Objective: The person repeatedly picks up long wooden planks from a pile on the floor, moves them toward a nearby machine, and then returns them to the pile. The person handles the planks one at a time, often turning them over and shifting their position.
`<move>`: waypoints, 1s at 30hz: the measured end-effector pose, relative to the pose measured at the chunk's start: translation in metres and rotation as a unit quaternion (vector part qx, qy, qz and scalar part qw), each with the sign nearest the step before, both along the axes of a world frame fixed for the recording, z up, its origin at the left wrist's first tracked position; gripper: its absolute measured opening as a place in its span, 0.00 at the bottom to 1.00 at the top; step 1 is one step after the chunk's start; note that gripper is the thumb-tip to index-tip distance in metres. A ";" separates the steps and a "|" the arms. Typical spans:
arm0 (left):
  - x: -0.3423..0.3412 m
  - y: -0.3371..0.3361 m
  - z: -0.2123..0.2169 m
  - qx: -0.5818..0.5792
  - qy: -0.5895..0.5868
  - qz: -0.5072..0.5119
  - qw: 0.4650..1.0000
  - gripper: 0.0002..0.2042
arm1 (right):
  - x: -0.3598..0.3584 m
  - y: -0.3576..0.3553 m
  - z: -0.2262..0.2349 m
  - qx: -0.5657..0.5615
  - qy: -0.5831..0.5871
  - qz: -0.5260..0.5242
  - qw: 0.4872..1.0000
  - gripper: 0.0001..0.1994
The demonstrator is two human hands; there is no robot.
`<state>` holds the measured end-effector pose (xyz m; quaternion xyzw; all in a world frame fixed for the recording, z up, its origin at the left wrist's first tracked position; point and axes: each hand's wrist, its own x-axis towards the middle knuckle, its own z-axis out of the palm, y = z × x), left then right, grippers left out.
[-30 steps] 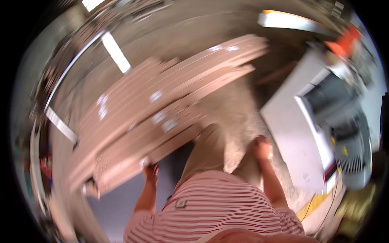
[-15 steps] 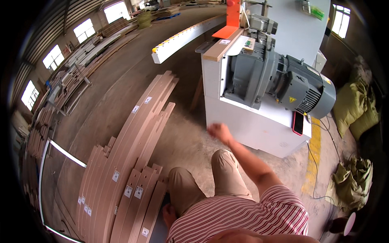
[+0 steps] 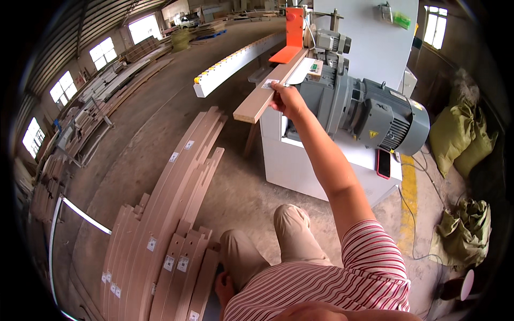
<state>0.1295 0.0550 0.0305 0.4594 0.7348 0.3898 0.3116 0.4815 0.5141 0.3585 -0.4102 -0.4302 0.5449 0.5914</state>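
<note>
So, the brown board [image 3: 257,102] is up at the machine's left edge, far end running toward the orange guard [image 3: 293,40], near end sticking out past the white cabinet [image 3: 300,166]. Right hand [image 3: 287,100] is clamped on its right edge by the white label [image 3: 271,84]; probably gripped there to steady the overhanging end. Underside grip is hidden. Left hand [image 3: 225,289] is low by the left thigh, well apart from the right; half hidden, can't tell if it holds anything. Grey motor [image 3: 393,109] sits right of the board, leaving that left side open, likely for access. Roller rail [image 3: 235,64] stands left of the guard. Brown board stack [image 3: 160,224] lies left of the knees, labels up, presumably for easy reading and reach. Phone [image 3: 383,163] is parked on the cabinet's near corner, clear of the board.
</note>
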 end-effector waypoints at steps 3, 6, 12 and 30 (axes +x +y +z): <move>-0.010 -0.005 -0.012 0.005 0.012 0.006 1.000 0.11 | -0.011 -0.028 0.006 -0.029 0.003 0.068 0.997 0.15; -0.012 -0.003 -0.016 0.008 0.014 0.001 1.000 0.12 | -0.011 -0.028 0.004 -0.067 0.039 0.068 0.995 0.16; -0.002 0.013 0.007 0.033 -0.052 -0.038 0.997 0.12 | -0.018 -0.029 -0.003 -0.014 0.030 0.075 0.997 0.19; -0.090 -0.091 0.107 0.351 -0.545 0.401 0.647 0.16 | -0.193 -0.221 -0.187 -0.261 0.199 0.207 0.922 0.13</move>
